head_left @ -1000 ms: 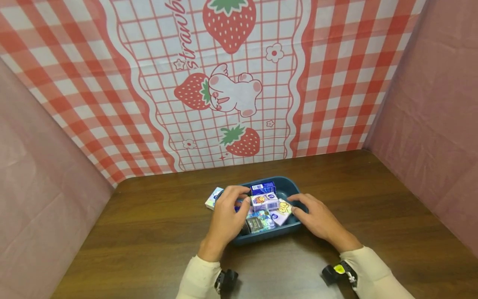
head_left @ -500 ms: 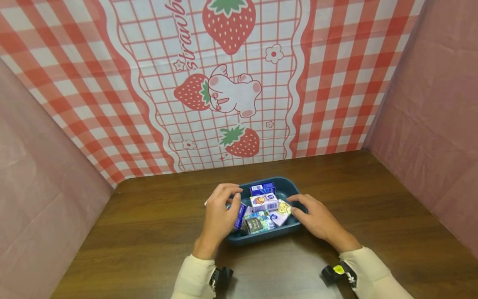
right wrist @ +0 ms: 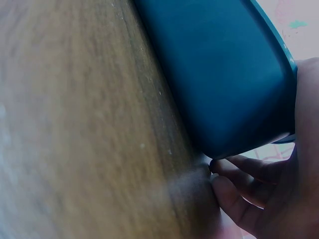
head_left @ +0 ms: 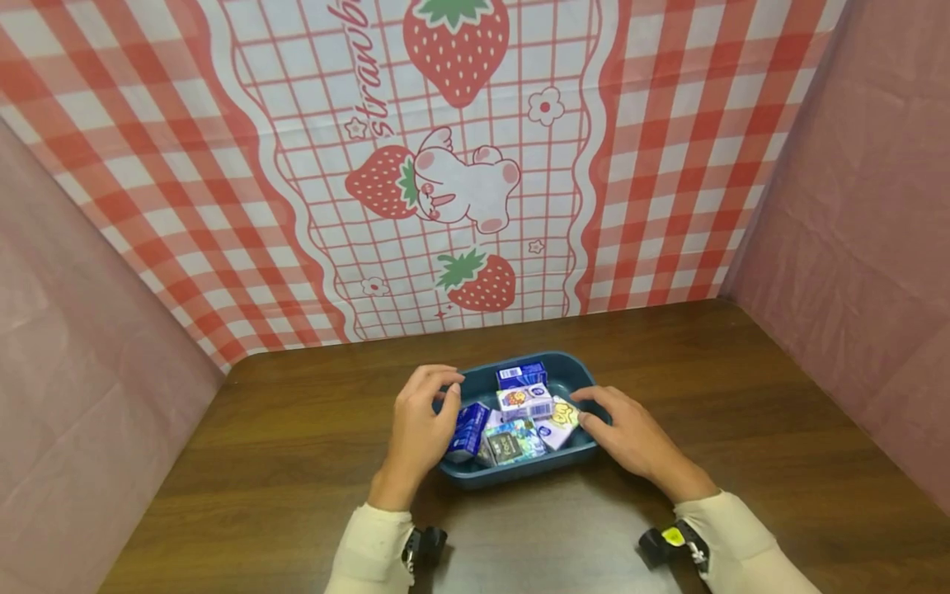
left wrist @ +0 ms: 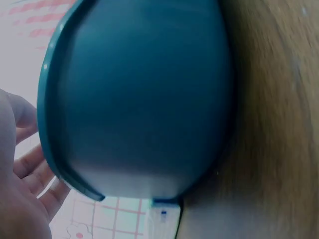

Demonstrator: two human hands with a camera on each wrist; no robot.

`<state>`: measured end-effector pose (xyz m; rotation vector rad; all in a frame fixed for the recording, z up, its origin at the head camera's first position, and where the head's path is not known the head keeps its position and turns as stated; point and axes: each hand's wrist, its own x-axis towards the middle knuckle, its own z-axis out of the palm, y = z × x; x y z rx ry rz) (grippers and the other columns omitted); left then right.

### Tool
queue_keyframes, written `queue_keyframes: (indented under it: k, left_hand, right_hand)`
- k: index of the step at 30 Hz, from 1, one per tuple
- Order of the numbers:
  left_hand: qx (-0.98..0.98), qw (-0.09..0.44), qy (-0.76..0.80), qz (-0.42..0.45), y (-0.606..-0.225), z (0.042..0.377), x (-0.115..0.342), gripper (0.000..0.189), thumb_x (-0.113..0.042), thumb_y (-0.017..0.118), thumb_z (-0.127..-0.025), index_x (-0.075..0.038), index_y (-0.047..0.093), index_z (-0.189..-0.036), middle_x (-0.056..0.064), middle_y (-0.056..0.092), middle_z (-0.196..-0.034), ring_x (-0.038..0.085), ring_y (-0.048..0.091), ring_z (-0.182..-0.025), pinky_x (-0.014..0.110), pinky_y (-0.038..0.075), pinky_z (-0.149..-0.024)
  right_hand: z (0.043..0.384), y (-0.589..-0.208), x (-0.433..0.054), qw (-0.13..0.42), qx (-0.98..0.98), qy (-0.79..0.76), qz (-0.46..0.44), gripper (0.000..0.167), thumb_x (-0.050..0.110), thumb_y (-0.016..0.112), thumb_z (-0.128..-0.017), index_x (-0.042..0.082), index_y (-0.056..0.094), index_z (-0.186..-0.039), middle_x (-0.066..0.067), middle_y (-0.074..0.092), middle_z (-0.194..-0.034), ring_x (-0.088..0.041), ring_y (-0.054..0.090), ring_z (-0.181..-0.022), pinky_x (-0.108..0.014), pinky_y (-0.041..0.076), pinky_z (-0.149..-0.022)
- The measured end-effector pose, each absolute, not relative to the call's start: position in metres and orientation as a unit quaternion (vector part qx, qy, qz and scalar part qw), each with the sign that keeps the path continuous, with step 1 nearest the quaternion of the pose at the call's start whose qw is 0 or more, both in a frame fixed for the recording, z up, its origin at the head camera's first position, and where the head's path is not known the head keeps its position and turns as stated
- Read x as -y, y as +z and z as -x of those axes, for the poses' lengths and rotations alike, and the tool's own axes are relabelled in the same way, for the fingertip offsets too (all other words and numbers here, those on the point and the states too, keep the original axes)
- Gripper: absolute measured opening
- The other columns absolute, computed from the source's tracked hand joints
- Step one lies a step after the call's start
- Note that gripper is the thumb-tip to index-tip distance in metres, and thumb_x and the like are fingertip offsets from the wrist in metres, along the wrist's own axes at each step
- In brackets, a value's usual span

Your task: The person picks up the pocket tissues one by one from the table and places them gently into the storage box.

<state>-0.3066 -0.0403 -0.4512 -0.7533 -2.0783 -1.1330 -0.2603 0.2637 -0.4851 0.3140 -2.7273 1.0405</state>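
Note:
A dark teal plastic bin (head_left: 519, 473) on the table holds several small printed cartons. My left hand (head_left: 419, 417) is over its left end, fingers loosely bent and holding nothing; in the left wrist view those fingers (left wrist: 32, 167) show beyond the rim. Just right of this hand a dark blue carton (head_left: 467, 432) leans inside the bin. My right hand (head_left: 631, 436) grips the bin's right end, thumb and index finger at the rim; the other fingers (right wrist: 239, 191) curl outside, by the lower corner in the right wrist view.
Inside the bin lie a blue carton (head_left: 521, 375), a lilac carton (head_left: 524, 402), a yellow-printed carton (head_left: 558, 421) and a shiny holographic carton (head_left: 517, 443). A white carton (left wrist: 163, 219) stands outside, beyond the bin. A strawberry-print cloth (head_left: 460, 181) hangs behind the table (head_left: 260, 462).
My left hand has moved left, off the cartons to the bin's left end, uncovering the dark blue carton. The white carton outside is now hidden in the head view. My right hand has stayed put.

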Motion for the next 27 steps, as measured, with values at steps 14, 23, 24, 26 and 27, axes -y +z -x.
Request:
queue_keyframes:
  k: [14,23,24,26,27]
  left_hand:
    - [0.803,0.318,-0.429,0.265,-0.457,0.314,0.056,0.011,-0.001,0.067,-0.089,-0.002,0.073,-0.098,0.006,0.068,-0.102,0.015,0.061,-0.078,0.034,0.053,-0.07]
    - [0.807,0.299,-0.447,0.246,-0.46,0.316,0.059,0.011,-0.001,0.068,-0.089,-0.003,0.074,-0.098,0.004,0.068,-0.1,0.018,0.064,-0.087,0.04,0.054,-0.076]
    - [0.807,0.296,-0.449,0.244,-0.46,0.317,0.059,0.011,-0.001,0.068,-0.089,-0.003,0.074,-0.098,0.004,0.068,-0.1,0.018,0.065,-0.088,0.041,0.054,-0.077]
    - [0.808,0.295,-0.45,0.238,-0.46,0.317,0.06,0.011,-0.001,0.068,-0.089,-0.003,0.074,-0.098,0.005,0.069,-0.101,0.019,0.065,-0.091,0.042,0.054,-0.079]
    - [0.809,0.294,-0.451,0.236,-0.46,0.317,0.061,0.011,-0.001,0.068,-0.088,-0.003,0.074,-0.098,0.005,0.069,-0.101,0.019,0.065,-0.091,0.042,0.054,-0.079]
  right_hand:
    - [0.26,-0.486,-0.263,0.11,0.922,0.356,-0.11,0.031,0.025,0.061,-0.097,0.015,0.065,-0.127,-0.011,0.063,-0.125,-0.031,0.057,-0.113,-0.062,0.044,-0.096]
    - [0.262,-0.487,-0.263,0.11,0.921,0.357,-0.11,0.031,0.022,0.063,-0.096,0.015,0.065,-0.126,-0.008,0.063,-0.123,-0.028,0.058,-0.112,-0.059,0.045,-0.096]
    - [0.262,-0.487,-0.263,0.11,0.921,0.357,-0.11,0.031,0.022,0.063,-0.096,0.015,0.065,-0.126,-0.008,0.063,-0.123,-0.029,0.058,-0.112,-0.059,0.044,-0.096]
    - [0.261,-0.487,-0.263,0.111,0.921,0.357,-0.111,0.031,0.023,0.063,-0.096,0.015,0.065,-0.126,-0.008,0.063,-0.123,-0.029,0.058,-0.113,-0.06,0.044,-0.096]
    - [0.261,-0.487,-0.263,0.111,0.921,0.356,-0.111,0.031,0.023,0.063,-0.096,0.015,0.065,-0.126,-0.009,0.063,-0.124,-0.029,0.057,-0.114,-0.06,0.044,-0.096]
